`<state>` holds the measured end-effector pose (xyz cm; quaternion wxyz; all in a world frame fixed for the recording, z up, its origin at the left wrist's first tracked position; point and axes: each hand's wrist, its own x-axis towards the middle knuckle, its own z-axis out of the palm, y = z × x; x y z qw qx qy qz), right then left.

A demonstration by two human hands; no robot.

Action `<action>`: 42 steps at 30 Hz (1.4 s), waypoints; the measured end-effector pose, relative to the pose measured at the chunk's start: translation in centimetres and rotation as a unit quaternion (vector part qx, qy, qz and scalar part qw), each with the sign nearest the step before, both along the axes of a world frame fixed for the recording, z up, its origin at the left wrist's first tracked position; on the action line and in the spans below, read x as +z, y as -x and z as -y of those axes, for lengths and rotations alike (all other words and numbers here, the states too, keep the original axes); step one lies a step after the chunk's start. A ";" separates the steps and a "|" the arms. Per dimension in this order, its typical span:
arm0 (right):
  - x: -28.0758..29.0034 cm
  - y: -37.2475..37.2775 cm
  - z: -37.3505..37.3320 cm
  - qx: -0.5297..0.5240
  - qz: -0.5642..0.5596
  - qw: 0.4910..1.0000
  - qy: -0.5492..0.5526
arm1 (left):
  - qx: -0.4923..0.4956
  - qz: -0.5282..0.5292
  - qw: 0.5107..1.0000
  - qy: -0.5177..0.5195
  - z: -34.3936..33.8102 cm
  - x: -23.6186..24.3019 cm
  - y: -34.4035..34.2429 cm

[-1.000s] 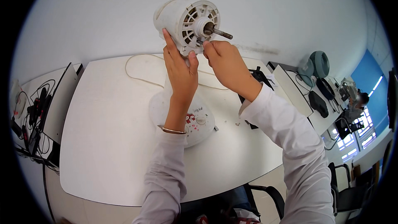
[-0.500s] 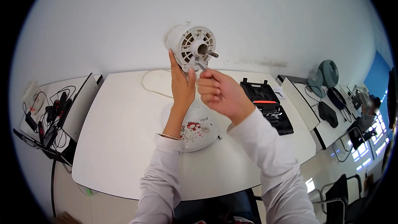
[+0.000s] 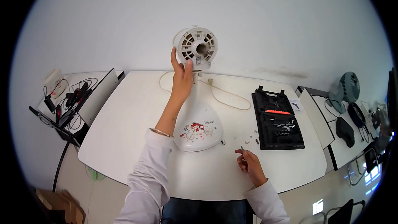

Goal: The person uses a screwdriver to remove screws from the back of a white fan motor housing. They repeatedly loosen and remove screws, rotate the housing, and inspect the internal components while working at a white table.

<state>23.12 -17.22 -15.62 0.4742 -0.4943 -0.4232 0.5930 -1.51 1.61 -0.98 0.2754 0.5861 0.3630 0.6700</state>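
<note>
The white fan's round motor housing (image 3: 203, 63), slotted at the front with a dark central hole, stands on its post above a white base (image 3: 199, 141) with cartoon prints. My left hand (image 3: 182, 81) grips the housing's lower left side, thumb at the front and fingers along the side. Lower right, over the table, my right hand (image 3: 251, 166) is closed on a small grey metal tool (image 3: 242, 147). Only the tool's tip shows past my fingers, so its exact kind is unclear. Several tiny metal parts (image 3: 247, 142) lie just beyond that hand.
An open black toolbox (image 3: 278, 137) with bits and an orange-red handled tool lies at the table's right. A pale cord (image 3: 232, 105) loops behind the fan. Side tables hold tangled black cables (image 3: 76, 95) on the left and a grey-green fan (image 3: 349, 87) on the right.
My right hand has drawn back from the housing's front down to the lower right, tool still in it. The rod at the housing's centre no longer shows. My left hand stays on the housing.
</note>
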 end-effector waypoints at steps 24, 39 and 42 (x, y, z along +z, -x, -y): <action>24.1 9.2 -15.4 -0.155 0.464 0.615 -0.619 | -0.008 -0.068 0.993 -0.097 -0.7 -0.5 0.4; 23.4 9.9 -15.3 -0.177 0.488 0.546 -0.657 | -0.006 -0.060 0.994 -0.091 -0.6 -0.6 0.2; 24.0 10.1 -14.9 -0.183 0.607 0.446 -0.632 | -0.007 -0.057 0.993 -0.108 -0.5 -0.5 0.1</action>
